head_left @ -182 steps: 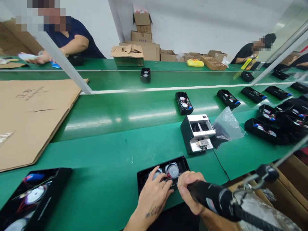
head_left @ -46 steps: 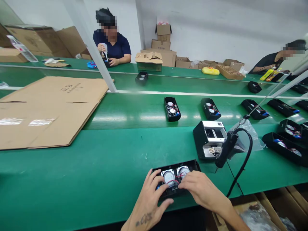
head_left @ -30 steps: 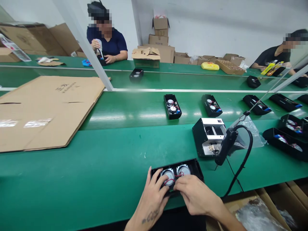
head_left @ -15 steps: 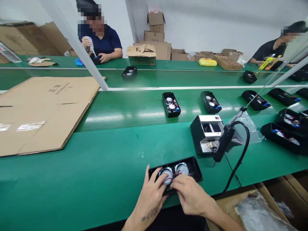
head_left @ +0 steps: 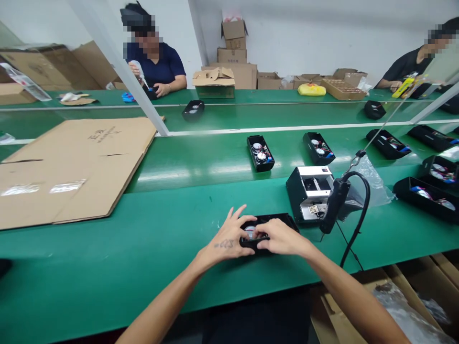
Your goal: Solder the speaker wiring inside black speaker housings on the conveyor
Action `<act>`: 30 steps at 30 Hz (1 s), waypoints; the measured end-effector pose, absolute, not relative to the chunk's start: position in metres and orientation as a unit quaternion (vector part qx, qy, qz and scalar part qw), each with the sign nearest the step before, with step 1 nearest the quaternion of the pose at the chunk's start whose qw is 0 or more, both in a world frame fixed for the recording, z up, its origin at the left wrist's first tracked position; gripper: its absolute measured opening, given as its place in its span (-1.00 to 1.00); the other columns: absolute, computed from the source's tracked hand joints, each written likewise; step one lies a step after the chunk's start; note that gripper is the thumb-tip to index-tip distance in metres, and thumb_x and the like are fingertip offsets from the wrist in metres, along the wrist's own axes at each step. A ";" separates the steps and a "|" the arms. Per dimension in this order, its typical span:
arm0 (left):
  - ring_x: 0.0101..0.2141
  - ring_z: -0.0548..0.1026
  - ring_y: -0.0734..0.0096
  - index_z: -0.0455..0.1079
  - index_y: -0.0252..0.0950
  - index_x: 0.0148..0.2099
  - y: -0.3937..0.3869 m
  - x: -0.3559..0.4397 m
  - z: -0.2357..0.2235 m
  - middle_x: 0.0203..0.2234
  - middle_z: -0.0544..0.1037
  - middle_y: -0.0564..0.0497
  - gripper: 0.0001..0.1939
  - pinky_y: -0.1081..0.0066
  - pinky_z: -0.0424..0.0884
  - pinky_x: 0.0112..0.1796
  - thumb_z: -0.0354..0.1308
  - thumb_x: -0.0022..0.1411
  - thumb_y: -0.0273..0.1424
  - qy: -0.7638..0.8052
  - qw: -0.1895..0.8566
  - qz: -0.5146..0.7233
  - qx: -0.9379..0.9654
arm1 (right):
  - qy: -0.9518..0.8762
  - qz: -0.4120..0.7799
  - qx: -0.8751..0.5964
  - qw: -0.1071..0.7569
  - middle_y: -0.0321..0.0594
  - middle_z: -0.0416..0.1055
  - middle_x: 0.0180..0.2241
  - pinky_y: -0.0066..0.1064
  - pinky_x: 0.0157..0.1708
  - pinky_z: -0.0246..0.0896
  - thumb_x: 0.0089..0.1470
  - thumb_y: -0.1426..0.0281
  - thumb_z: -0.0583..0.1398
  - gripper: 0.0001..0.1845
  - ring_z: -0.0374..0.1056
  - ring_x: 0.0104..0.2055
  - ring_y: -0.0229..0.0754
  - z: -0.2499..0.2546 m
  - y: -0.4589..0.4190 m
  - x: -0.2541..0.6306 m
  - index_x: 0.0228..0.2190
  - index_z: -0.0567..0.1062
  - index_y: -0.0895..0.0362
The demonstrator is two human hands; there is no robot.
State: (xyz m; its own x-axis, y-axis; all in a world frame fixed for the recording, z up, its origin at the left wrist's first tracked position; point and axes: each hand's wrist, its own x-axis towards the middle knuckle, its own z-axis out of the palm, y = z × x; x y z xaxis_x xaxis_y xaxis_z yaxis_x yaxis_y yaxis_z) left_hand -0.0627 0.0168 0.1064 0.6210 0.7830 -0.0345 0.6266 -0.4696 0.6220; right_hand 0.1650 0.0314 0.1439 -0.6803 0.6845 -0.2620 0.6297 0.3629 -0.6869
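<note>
A black open speaker housing (head_left: 278, 220) with round silver drivers and red wires lies on the green bench in front of me. My left hand (head_left: 229, 235) grips its left end with thumb and lower fingers, the upper fingers raised and spread. My right hand (head_left: 278, 237) lies over the housing's middle, fingers curled onto its near edge. Most of the housing's inside is hidden under both hands.
A hanging black electric screwdriver (head_left: 333, 205) with a looped cable dangles right of my hands, before a black-and-white device (head_left: 308, 191). More speaker housings (head_left: 260, 153) ride the green belt. A flat cardboard sheet (head_left: 68, 162) lies left. Two people work across the line.
Both arms have stretched out and the housing has slid away from me toward the belt. My left fingers lifted and spread. The hanging screwdriver stays in place.
</note>
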 end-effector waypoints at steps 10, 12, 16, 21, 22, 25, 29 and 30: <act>-0.12 0.61 0.24 0.53 -0.23 -0.51 0.041 -0.060 0.114 0.05 0.65 0.10 -0.67 0.38 0.44 -0.14 0.54 -0.03 -0.15 0.434 0.438 0.094 0.782 | -0.843 0.390 -0.371 -0.009 -0.28 0.66 -0.29 -0.42 -0.41 0.07 -0.06 0.44 0.52 -0.59 0.55 -0.24 -0.06 0.158 0.053 0.164 -0.12 0.68 0.10; -0.15 0.60 0.28 0.51 -0.24 -0.52 0.044 -0.060 0.115 0.03 0.66 0.10 -0.67 0.41 0.43 -0.19 0.53 -0.04 -0.16 0.434 0.454 0.090 0.773 | -0.860 0.338 -0.381 -0.024 -0.23 0.67 -0.24 -0.40 -0.42 0.02 -0.04 0.40 0.51 -0.51 0.57 -0.20 0.00 0.158 0.050 0.162 -0.02 0.65 0.09; -0.20 0.58 0.34 0.48 -0.25 -0.53 0.048 -0.060 0.116 0.01 0.65 0.13 -0.65 0.43 0.39 -0.22 0.54 -0.06 -0.17 0.437 0.473 0.087 0.760 | -0.864 0.305 -0.399 -0.037 -0.16 0.67 -0.25 -0.35 -0.41 -0.04 -0.06 0.38 0.49 -0.54 0.59 -0.18 0.08 0.152 0.047 0.156 -0.06 0.66 0.09; -0.24 0.53 0.39 0.46 -0.25 -0.55 0.048 -0.059 0.116 -0.01 0.65 0.14 -0.62 0.43 0.32 -0.27 0.56 -0.08 -0.17 0.439 0.481 0.089 0.753 | -0.861 0.297 -0.410 -0.041 -0.20 0.66 -0.32 -0.34 -0.39 0.01 -0.05 0.40 0.45 -0.53 0.57 -0.23 0.05 0.148 0.045 0.154 -0.03 0.66 0.07; -0.25 0.52 0.39 0.46 -0.25 -0.54 0.048 -0.059 0.116 -0.02 0.65 0.14 -0.63 0.43 0.31 -0.28 0.56 -0.08 -0.17 0.437 0.483 0.090 0.754 | -0.861 0.295 -0.412 -0.041 -0.20 0.65 -0.32 -0.34 -0.37 0.03 -0.06 0.41 0.45 -0.52 0.56 -0.23 0.06 0.148 0.044 0.154 -0.03 0.66 0.07; -0.28 0.50 0.41 0.48 -0.25 -0.54 0.048 -0.058 0.116 -0.04 0.65 0.14 -0.63 0.42 0.28 -0.29 0.55 -0.05 -0.16 0.431 0.486 0.095 0.754 | -0.861 0.287 -0.419 -0.038 -0.18 0.65 -0.33 -0.31 -0.25 0.14 -0.06 0.40 0.45 -0.52 0.56 -0.21 0.08 0.149 0.043 0.152 -0.03 0.67 0.09; -0.29 0.49 0.41 0.49 -0.25 -0.53 0.049 -0.059 0.115 -0.06 0.64 0.12 -0.62 0.41 0.28 -0.29 0.54 -0.02 -0.12 0.426 0.492 0.101 0.753 | -0.860 0.285 -0.421 -0.036 -0.18 0.63 -0.38 -0.28 -0.17 0.19 -0.02 0.36 0.44 -0.59 0.55 -0.24 0.07 0.148 0.042 0.150 -0.07 0.70 0.10; -0.29 0.49 0.41 0.49 -0.25 -0.53 0.050 -0.059 0.115 -0.07 0.64 0.11 -0.61 0.41 0.27 -0.29 0.54 -0.02 -0.11 0.424 0.494 0.101 0.752 | -0.860 0.285 -0.421 -0.036 -0.19 0.63 -0.39 -0.29 -0.20 0.18 -0.02 0.36 0.44 -0.61 0.55 -0.24 0.06 0.148 0.042 0.150 -0.08 0.71 0.09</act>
State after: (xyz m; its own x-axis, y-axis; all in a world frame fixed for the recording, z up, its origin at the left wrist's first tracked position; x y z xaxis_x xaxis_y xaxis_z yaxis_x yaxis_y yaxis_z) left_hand -0.0590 0.0497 0.1146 0.6197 0.7382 -0.2665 0.5384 -0.1528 0.8287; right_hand 0.1495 0.0423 0.1477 -0.6422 0.7042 -0.3030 0.7456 0.4820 -0.4601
